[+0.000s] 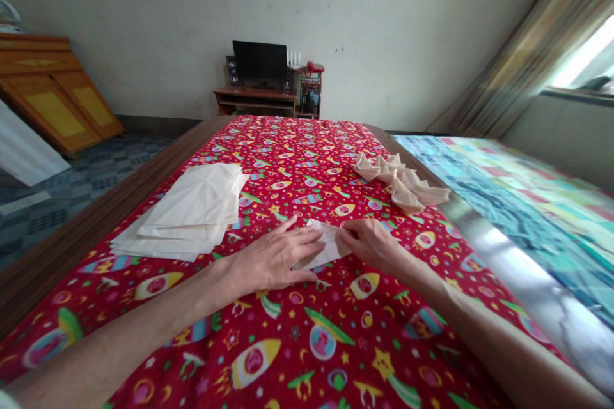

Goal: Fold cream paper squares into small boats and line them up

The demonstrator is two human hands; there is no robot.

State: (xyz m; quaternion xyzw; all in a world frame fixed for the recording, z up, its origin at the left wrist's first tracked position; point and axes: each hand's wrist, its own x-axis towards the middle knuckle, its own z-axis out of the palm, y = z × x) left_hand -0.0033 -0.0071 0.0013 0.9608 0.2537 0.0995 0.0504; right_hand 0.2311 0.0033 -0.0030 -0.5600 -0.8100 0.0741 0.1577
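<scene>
Across the lower part of the view stretches the surface [192, 125], a dark wooden tabletop spread with a red cloth [292, 326] printed with rockets, stars and planets; its brown wood shows along both sides. Near the centre lies a small folded piece of white paper [329, 248], under and between the two hands. From it, a loose stack of creased off-white paper sheets [196, 195] lies at ten o'clock, edges uneven, and a cluster of pointed, folded cream paper shapes [400, 180] sits at two o'clock, close to the cloth's right edge.

Beyond the surface, toward twelve o'clock, a low reddish-brown desk [256, 94] against the pale wall [182, 19] carries a black monitor [260, 60], with a red telephone [311, 68] just to its right. An orange-brown wooden cabinet [57, 99] stands at ten o'clock on a blue-grey patterned floor [129, 156]. A bed [508, 204] with a blue and multicoloured cover is at two to three o'clock, below a striped curtain [518, 51].

The left forearm reaches in from seven o'clock; the left hand [275, 255] lies palm down, its grip wide, fingers fanned over the paper's left part and thumb apart. The right forearm enters from five o'clock; the right hand [371, 243] is curled, its grip narrow, pinching the paper's right end.
</scene>
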